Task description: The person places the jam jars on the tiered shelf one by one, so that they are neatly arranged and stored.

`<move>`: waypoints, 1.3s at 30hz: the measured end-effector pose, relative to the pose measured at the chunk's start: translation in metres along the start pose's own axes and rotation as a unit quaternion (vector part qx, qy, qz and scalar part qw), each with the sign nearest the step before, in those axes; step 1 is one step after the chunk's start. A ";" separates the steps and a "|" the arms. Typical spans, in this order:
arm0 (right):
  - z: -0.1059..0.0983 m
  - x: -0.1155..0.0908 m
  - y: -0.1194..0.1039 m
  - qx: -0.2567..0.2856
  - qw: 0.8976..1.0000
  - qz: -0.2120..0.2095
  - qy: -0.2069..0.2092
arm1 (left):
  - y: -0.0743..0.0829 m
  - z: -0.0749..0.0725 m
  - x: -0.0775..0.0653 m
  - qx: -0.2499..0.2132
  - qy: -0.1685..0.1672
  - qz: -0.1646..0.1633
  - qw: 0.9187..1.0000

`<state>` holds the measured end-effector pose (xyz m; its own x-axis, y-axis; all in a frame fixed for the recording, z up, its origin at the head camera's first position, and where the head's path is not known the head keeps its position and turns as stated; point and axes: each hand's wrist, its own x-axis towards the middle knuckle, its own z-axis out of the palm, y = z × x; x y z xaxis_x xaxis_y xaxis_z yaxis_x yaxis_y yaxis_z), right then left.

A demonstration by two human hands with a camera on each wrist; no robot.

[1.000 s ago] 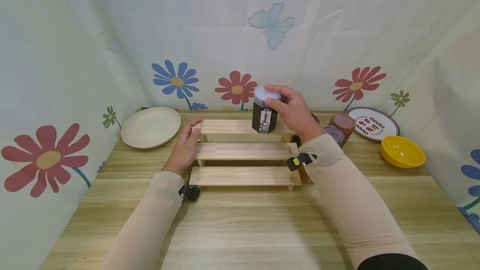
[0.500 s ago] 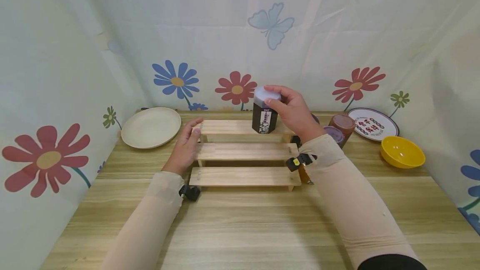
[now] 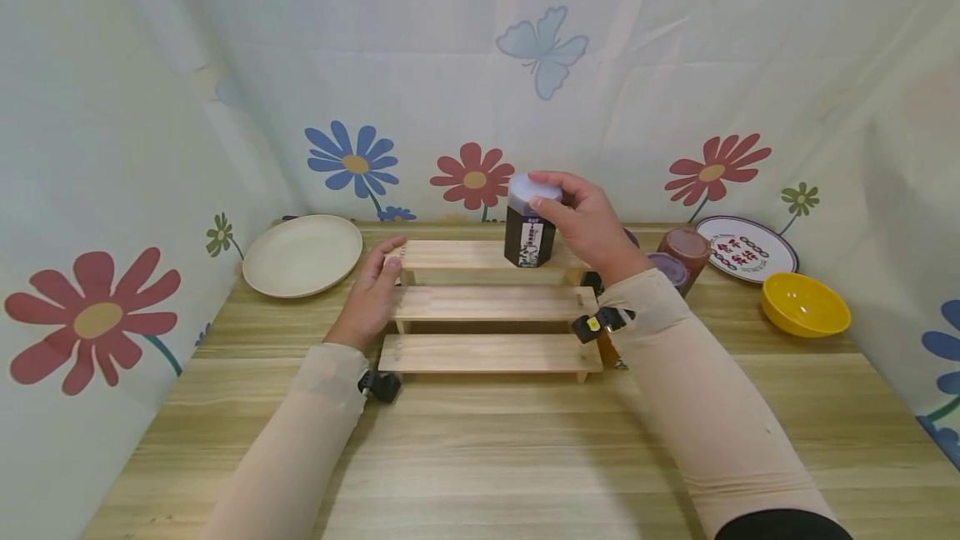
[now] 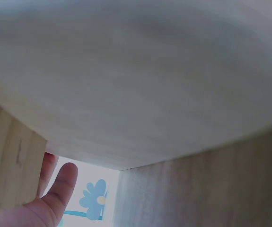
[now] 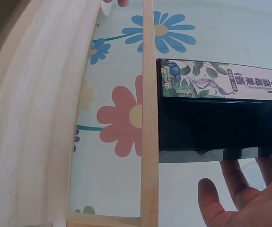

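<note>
A dark hexagonal jam jar with a pale lid stands upright at the top shelf of a three-step wooden rack, right of its middle. My right hand holds the jar by its lid, thumb in front. The right wrist view shows the jam jar lying sideways in the picture, its base against the shelf's edge, with the fingers along the far side. My left hand grips the rack's left end near the top step. In the left wrist view its thumb shows beside the wooden side piece.
Several other jars, among them a reddish one, stand right of the rack, partly behind my right forearm. A patterned plate and a yellow bowl are farther right. A cream plate lies at the back left.
</note>
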<state>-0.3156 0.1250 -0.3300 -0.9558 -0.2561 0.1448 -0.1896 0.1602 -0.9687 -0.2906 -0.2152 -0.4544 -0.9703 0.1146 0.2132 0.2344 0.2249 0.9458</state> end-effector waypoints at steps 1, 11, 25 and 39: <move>0.000 0.000 0.000 -0.001 1.000 -0.003 -0.001 | 0.001 0.000 0.000 -0.001 0.001 -0.001 1.000; 0.001 0.001 0.001 -0.009 1.000 -0.022 -0.001 | 0.004 0.002 -0.001 0.007 0.002 0.001 1.000; 0.002 0.001 0.001 -0.011 1.000 -0.027 -0.008 | 0.001 0.000 0.000 0.013 -0.001 0.003 1.000; 0.001 0.002 0.000 -0.007 1.000 -0.020 -0.010 | -0.001 0.000 0.001 0.011 0.001 -0.001 1.000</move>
<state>-0.3176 0.1233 -0.3301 -0.9428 -0.2819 0.1780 -0.2302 0.1639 -0.9592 -0.2913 -0.2151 -0.4549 -0.9711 0.1117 0.2110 0.2328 0.2460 0.9409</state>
